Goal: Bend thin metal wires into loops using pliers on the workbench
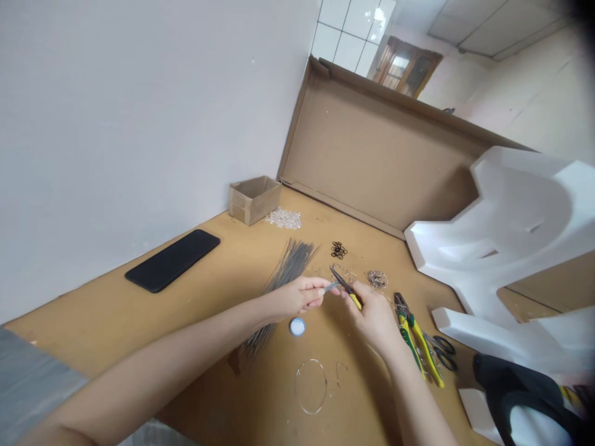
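Fig.: my L grip (300, 296) pinching wire (331, 286), my R grip (373, 319) closed round pliers (346, 287); one loop (296, 387) formed on desk (214, 297), bundle (290, 266) remaining.

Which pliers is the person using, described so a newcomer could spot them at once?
On the tan tabletop, the person's two hands meet over a bundle of grey wire rods. The small pliers sit in the right hand, black-nosed and yellow-handled, beside a short silvery piece pinched by the left hand. Unlike the larger green-and-yellow pliers lying nearby, they are in hand.
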A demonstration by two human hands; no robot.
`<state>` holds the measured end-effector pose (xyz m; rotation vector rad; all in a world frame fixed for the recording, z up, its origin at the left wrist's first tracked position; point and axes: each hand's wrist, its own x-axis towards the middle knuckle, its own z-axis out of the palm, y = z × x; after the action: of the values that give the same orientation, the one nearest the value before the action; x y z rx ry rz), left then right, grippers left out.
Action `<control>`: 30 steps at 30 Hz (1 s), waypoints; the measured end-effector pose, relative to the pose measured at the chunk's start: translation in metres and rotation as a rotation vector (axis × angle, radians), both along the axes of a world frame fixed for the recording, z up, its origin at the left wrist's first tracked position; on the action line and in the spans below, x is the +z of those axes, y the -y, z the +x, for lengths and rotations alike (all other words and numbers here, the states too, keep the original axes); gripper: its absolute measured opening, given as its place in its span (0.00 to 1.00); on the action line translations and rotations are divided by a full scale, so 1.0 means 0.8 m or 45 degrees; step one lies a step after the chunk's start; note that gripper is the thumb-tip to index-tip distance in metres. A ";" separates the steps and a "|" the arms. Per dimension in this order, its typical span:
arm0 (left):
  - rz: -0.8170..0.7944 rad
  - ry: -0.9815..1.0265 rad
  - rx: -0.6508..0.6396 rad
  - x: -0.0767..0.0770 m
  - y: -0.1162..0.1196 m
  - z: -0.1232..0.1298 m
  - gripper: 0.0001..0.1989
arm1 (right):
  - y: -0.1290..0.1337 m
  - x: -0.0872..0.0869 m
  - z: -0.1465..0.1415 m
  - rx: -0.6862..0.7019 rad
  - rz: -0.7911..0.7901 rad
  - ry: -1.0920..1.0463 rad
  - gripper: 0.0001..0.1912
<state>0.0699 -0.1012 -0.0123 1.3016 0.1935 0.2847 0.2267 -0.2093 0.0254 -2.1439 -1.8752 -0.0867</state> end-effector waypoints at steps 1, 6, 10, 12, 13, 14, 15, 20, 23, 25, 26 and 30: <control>0.001 0.008 0.002 -0.001 0.000 0.000 0.15 | 0.001 0.001 -0.001 0.002 0.016 0.022 0.11; 0.032 0.001 0.021 -0.002 0.000 0.001 0.15 | 0.002 0.001 -0.001 0.037 0.019 -0.015 0.09; 0.045 0.020 0.009 -0.001 0.000 0.000 0.15 | 0.002 0.008 0.006 0.117 -0.036 -0.352 0.11; 0.020 0.055 -0.031 -0.001 0.000 0.000 0.15 | 0.003 0.013 0.012 0.225 -0.110 -0.667 0.11; -0.004 0.073 -0.058 -0.001 0.000 0.000 0.15 | 0.004 0.015 0.015 0.274 -0.135 -0.847 0.12; -0.032 0.089 -0.083 -0.002 0.000 -0.001 0.15 | 0.005 0.015 0.018 0.297 -0.131 -1.021 0.12; -0.057 0.101 -0.104 -0.002 0.000 -0.001 0.15 | 0.005 0.014 0.021 0.290 -0.098 -1.178 0.13; -0.040 0.122 -0.113 -0.003 0.004 0.001 0.14 | 0.002 0.000 0.014 0.154 0.095 -1.659 0.17; 0.071 0.080 -0.096 0.000 0.008 0.001 0.14 | -0.001 -0.003 0.003 0.199 0.024 -1.715 0.17; 0.214 0.031 -0.097 0.002 0.010 0.001 0.14 | -0.001 -0.002 -0.004 0.229 -0.006 -1.686 0.15; 0.293 0.011 -0.097 0.002 0.011 0.001 0.14 | -0.002 -0.001 -0.006 0.238 -0.009 -1.669 0.14; 0.519 -0.028 -0.050 0.004 0.014 0.001 0.14 | -0.002 0.000 -0.008 0.235 0.016 -1.599 0.12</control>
<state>0.0706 -0.1126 -0.0088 1.7108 0.1316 0.2849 0.2202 -0.2079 0.0253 -1.3507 -1.2129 1.0161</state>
